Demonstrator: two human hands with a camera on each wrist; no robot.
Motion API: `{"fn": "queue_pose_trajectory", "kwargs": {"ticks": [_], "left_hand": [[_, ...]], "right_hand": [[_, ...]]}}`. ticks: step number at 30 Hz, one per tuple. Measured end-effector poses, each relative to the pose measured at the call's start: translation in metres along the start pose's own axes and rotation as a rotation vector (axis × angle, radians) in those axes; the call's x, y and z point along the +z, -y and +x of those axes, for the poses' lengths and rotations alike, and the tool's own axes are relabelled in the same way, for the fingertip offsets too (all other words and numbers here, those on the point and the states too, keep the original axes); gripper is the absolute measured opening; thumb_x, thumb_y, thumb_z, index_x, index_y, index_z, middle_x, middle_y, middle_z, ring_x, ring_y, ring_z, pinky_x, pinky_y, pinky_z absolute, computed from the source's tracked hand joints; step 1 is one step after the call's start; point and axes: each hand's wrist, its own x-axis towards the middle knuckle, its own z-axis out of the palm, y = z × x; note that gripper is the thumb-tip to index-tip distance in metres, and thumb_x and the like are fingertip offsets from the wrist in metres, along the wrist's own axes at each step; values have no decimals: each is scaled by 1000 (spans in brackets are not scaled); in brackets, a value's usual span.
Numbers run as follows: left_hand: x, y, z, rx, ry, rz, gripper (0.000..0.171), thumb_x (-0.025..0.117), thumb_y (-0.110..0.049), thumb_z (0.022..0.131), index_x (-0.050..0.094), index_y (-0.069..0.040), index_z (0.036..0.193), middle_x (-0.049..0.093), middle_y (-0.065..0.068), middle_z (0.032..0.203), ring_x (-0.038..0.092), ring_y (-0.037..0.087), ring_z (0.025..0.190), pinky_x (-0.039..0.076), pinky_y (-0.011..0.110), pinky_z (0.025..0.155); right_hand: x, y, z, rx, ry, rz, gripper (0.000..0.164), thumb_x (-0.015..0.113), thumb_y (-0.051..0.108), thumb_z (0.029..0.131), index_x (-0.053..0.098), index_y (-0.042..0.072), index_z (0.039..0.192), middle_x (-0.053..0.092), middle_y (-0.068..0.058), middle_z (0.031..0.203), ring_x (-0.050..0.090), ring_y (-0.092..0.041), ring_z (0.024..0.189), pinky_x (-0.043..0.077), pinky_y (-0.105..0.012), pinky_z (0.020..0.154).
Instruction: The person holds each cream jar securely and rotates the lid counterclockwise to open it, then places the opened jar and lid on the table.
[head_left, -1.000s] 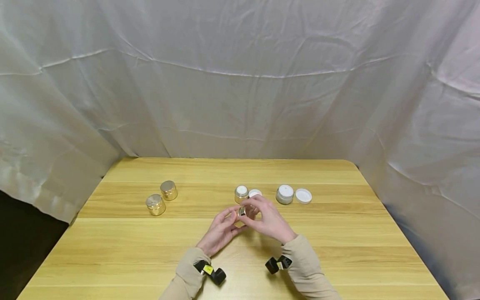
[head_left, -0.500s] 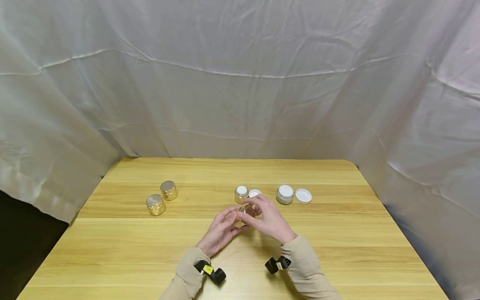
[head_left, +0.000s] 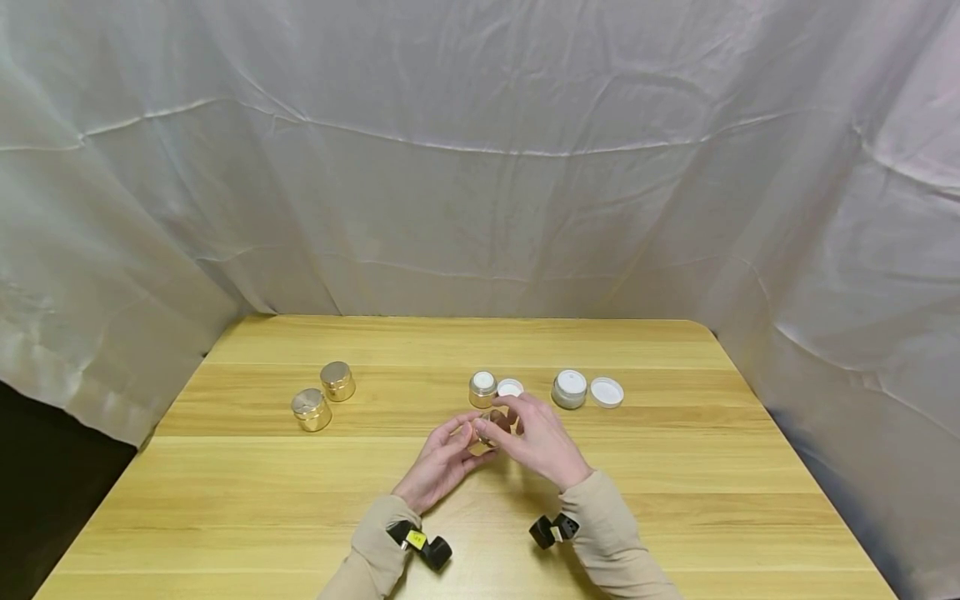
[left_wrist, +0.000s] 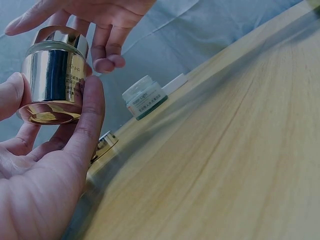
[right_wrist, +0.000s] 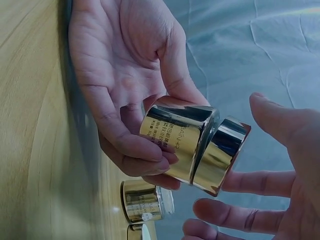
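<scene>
My left hand (head_left: 435, 471) holds a gold cosmetic jar (left_wrist: 52, 75) around its body, fingers on one side and thumb on the other. A gold lid (right_wrist: 220, 155) sits on the jar slightly tilted, with a strip of the glass neck showing beneath it. Around the lid my right hand (head_left: 551, 446) is spread loosely. In the right wrist view its thumb stands apart from the lid, while a fingertip is right at the lid's edge. Just beyond the hands stands a smaller open gold jar (head_left: 482, 392) with a white top, its white-lined lid (head_left: 510, 387) beside it.
A frosted jar (head_left: 569, 392) with a white inner cover stands at the right, next to its upturned white lid (head_left: 607, 392). Two closed gold jars (head_left: 311, 410) (head_left: 338, 382) stand at the left. Grey curtains (head_left: 480, 208) surround the wooden table (head_left: 262, 508).
My right hand has turned at the lid and its fingers have loosened around it. The jar's tilt has shifted a little; my left hand has stayed in place.
</scene>
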Motion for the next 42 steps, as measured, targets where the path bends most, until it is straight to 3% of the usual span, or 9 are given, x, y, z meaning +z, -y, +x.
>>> {"fn": "queue_pose_trajectory", "kwargs": {"ticks": [6,11,20,27,34,42], "left_hand": [[0,0,0,7,11,6,26,43,-17,108,58,-19,129,62,-3,130,60,11,125,44,46,118],[-1,0,0,8,10,3,25,43,-17,108,58,-20,128,64,-4,127,61,10,123,48,41,115],[0,0,0,-7,-7,-14,25,44,-17,108,58,-19,128,57,2,133,63,12,121,51,36,112],[0,0,-1,-40,-43,-4,26,46,-21,107,52,-18,133,60,-3,121,64,11,117,52,33,111],[0,-1,-1,-47,-53,-4,22,47,-20,107,56,-19,127,59,0,129,62,12,122,51,33,112],[0,-1,-1,-33,-35,5,23,42,-18,108,57,-19,127,54,0,132,58,13,126,49,37,114]], "right_hand": [[1,-2,1,-65,-21,-6,30,70,44,92,74,17,103,71,6,83,61,-8,73,48,-17,65],[0,-2,0,-100,-22,6,22,73,40,90,73,20,97,68,7,81,59,-11,72,46,-16,63],[-5,-5,-1,-144,9,25,36,78,32,86,72,11,114,70,-3,95,63,-15,81,50,-24,75],[-8,-7,-2,-191,97,87,39,79,18,85,68,13,122,66,-8,112,64,-22,96,55,-37,90],[-9,-7,-2,-269,121,77,44,79,6,81,69,14,124,63,-5,123,61,-24,112,54,-47,103],[-9,-7,-3,-284,156,87,44,74,-2,79,69,13,120,59,-8,130,56,-27,125,47,-52,114]]}}
